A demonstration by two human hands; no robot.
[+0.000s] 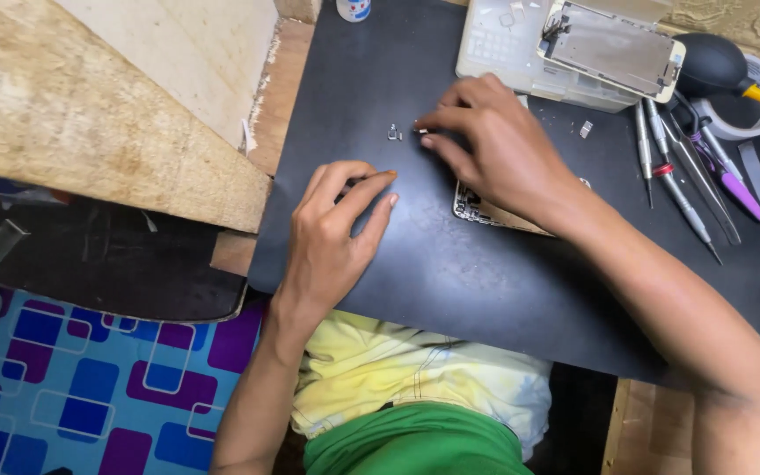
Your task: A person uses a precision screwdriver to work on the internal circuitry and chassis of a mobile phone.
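Note:
My right hand (494,145) reaches across a black work mat (450,264), thumb and forefinger pinched at a tiny metal part (419,131) on the mat. Another small metal piece (393,133) lies just left of it. Under my right wrist a phone's opened body (471,204) shows at its corner, mostly hidden. My left hand (336,233) rests flat on the mat, fingers loosely curled, holding nothing.
A detached phone screen (613,48) lies on a pale plastic parts tray (503,44) at the back. Screwdrivers and tweezers (679,176) lie right, beside a black air blower (710,63) and tape roll (754,114). A wooden board (90,105) is left.

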